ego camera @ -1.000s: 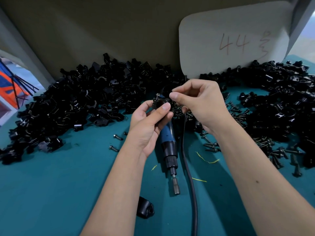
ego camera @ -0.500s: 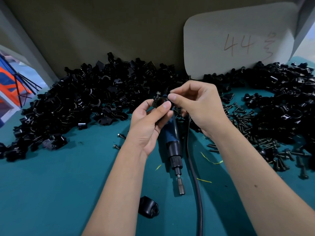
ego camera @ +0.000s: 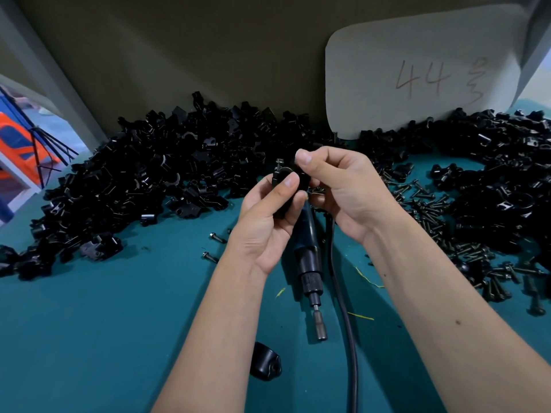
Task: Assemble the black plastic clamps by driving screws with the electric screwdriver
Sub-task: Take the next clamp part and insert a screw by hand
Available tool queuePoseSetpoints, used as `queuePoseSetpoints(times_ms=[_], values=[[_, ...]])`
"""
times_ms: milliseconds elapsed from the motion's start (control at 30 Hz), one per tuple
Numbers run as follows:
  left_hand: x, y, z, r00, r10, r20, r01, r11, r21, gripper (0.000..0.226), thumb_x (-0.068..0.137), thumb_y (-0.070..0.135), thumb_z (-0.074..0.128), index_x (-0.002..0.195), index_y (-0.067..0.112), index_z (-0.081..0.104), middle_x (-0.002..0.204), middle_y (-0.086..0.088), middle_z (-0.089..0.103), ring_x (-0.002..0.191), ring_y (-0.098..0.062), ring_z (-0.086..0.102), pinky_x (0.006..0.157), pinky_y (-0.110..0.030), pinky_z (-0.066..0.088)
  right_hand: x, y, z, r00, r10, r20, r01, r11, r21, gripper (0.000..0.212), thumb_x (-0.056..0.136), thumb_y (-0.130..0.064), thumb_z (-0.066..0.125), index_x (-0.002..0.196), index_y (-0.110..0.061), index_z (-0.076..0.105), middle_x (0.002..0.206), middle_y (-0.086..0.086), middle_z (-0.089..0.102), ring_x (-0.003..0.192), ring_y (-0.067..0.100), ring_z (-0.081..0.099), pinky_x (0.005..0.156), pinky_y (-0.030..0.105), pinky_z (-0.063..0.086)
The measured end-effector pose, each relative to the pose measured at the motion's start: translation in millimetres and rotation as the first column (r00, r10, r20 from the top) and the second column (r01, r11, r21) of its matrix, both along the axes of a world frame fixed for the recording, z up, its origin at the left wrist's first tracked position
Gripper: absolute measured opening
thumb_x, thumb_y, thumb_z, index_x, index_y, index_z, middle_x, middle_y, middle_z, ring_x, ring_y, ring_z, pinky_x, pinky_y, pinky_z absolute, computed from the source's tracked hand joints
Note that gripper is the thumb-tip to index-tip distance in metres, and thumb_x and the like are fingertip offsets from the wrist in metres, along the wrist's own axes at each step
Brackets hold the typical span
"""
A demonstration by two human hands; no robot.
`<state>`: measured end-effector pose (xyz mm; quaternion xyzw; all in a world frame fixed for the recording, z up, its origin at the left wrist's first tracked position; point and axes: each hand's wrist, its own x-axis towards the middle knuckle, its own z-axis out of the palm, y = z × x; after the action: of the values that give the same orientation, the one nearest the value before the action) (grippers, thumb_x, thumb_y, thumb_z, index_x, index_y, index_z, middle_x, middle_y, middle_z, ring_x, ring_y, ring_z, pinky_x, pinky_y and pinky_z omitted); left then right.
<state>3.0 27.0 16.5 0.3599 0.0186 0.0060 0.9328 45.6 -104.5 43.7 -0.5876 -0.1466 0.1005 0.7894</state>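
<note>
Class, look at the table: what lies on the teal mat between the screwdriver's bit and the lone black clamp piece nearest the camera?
In the head view, only bare mat separates the screwdriver's bit from the clamp piece.

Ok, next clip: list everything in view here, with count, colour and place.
clamp: one, black, held in both hands, a screw standing up from it
clamp parts: many, black, piled left and right along the back
loose screws: many, dark, scattered right; two lie left of centre
electric screwdriver: one, blue and black, lying centre
cable: one, black, beside the screwdriver
lone clamp half: one, black, near edge
card marked 44: one, pale, back right
table: teal
left hand: grips clamp
right hand: pinches clamp
</note>
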Motion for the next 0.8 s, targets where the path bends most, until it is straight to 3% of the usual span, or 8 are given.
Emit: queuePoseSetpoints(times_ms=[133, 233, 333, 433, 500, 567, 700, 800], values=[[-1, 4, 0, 0.997, -0.028, -0.069, 0.023, 0.998, -0.063, 0.006, 0.075, 0.006, 0.08, 0.08, 0.009, 0.08, 0.089, -0.01, 0.068, 0.065, -0.011, 0.067, 0.057, -0.014, 0.057, 1, -6, 1, 0.998, 0.06, 0.027, -0.06, 0.998, -0.014, 0.019, 0.082, -0.032, 0.078, 0.081, -0.013, 0.076, 0.089, 0.014, 0.059, 0.068, 0.012, 0.053, 0.051, 0.019, 0.043], [-3, 7, 3, 0.99, -0.105, -0.094, 0.09, 0.985, -0.147, 0.024, 0.061, 0.005, 0.086, 0.083, 0.003, 0.076, 0.094, -0.015, 0.066, 0.062, -0.015, 0.066, 0.052, -0.014, 0.055, 1, -10, 1, 0.988, 0.148, 0.054, -0.149, 0.989, 0.023, 0.018, 0.09, -0.028, 0.07, 0.091, -0.015, 0.082, 0.085, 0.007, 0.07, 0.068, 0.012, 0.057, 0.053, 0.018, 0.043], [-4, 9, 5, 0.984, -0.141, -0.109, 0.117, 0.972, -0.205, 0.024, 0.061, 0.004, 0.085, 0.083, 0.0, 0.076, 0.099, -0.018, 0.065, 0.061, -0.016, 0.064, 0.05, -0.014, 0.055, 1, -11, 2, 0.974, 0.221, 0.045, -0.223, 0.974, 0.05, 0.021, 0.1, -0.021, 0.062, 0.099, -0.011, 0.081, 0.086, 0.005, 0.074, 0.067, 0.011, 0.063, 0.054, 0.015, 0.046], [-4, 9, 3, 0.982, -0.128, -0.141, 0.103, 0.98, -0.172, 0.017, 0.073, 0.003, 0.079, 0.089, -0.002, 0.074, 0.097, -0.017, 0.063, 0.064, -0.016, 0.065, 0.051, -0.015, 0.056, 0, -8, 1, 0.987, 0.161, 0.015, -0.161, 0.987, 0.019, 0.013, 0.089, -0.024, 0.073, 0.082, -0.015, 0.078, 0.075, -0.002, 0.068, 0.063, 0.008, 0.054, 0.049, 0.016, 0.04], [-3, 8, 2, 0.981, -0.111, -0.157, 0.09, 0.987, -0.132, 0.019, 0.077, 0.004, 0.076, 0.095, -0.002, 0.071, 0.093, -0.015, 0.062, 0.064, -0.015, 0.066, 0.052, -0.015, 0.056, 0, -6, 0, 0.993, 0.115, -0.014, -0.115, 0.993, 0.016, 0.018, 0.08, -0.028, 0.078, 0.066, -0.02, 0.069, 0.067, -0.006, 0.058, 0.056, 0.006, 0.05, 0.046, 0.016, 0.036], [-1, 7, 1, 0.982, -0.101, -0.161, 0.082, 0.99, -0.118, 0.021, 0.078, 0.006, 0.075, 0.097, -0.002, 0.069, 0.093, -0.016, 0.062, 0.065, -0.015, 0.066, 0.052, -0.014, 0.056, 0, -5, -1, 0.995, 0.098, -0.028, -0.098, 0.995, 0.016, 0.022, 0.078, -0.03, 0.08, 0.063, -0.022, 0.066, 0.065, -0.006, 0.053, 0.054, 0.005, 0.048, 0.046, 0.017, 0.035], [-1, 10, 3, 0.981, -0.112, -0.157, 0.09, 0.986, -0.144, 0.014, 0.077, 0.004, 0.076, 0.089, -0.002, 0.075, 0.099, -0.017, 0.062, 0.063, -0.016, 0.066, 0.051, -0.014, 0.055, 2, -7, -2, 0.993, 0.12, 0.008, -0.12, 0.993, 0.019, 0.018, 0.084, -0.029, 0.076, 0.082, -0.011, 0.075, 0.076, 0.001, 0.063, 0.059, 0.007, 0.05, 0.051, 0.017, 0.04], [-4, 13, 6, 0.976, -0.173, -0.133, 0.145, 0.97, -0.196, 0.02, 0.065, 0.004, 0.083, 0.084, -0.001, 0.078, 0.098, -0.018, 0.066, 0.061, -0.016, 0.063, 0.049, -0.014, 0.054, 1, -9, -2, 0.978, 0.201, 0.051, -0.202, 0.979, 0.022, 0.021, 0.095, -0.027, 0.066, 0.097, -0.014, 0.081, 0.086, 0.004, 0.073, 0.065, 0.008, 0.059, 0.055, 0.017, 0.042]])
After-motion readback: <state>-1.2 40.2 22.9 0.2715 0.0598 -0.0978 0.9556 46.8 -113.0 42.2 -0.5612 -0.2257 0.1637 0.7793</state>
